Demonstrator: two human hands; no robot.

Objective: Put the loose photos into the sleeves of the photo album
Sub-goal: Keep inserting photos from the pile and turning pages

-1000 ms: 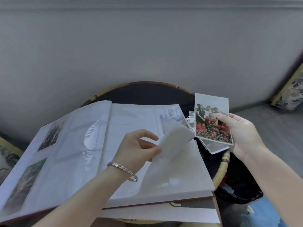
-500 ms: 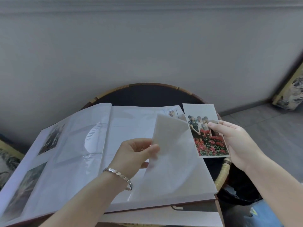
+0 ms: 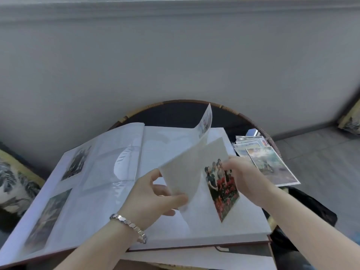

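Left-hand grip [image 3: 153, 193] pinches the sleeve sheet [image 3: 185, 168], lifted higher; right-hand grip [image 3: 245, 182] holds the photo [image 3: 223, 195], now partly under it.

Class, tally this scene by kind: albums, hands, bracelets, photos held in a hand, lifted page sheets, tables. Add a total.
Photo album: 1
Hands: 2, left hand and right hand
Bracelet: 1
Held photo: 1
Lifted sheet: 1
Round table: 1
Total: 7

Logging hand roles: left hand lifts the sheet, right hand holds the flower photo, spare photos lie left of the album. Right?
One slip: the head view shows the spare photos lying right of the album, not left. The left hand does lift the sheet, and the right hand holds the flower photo.
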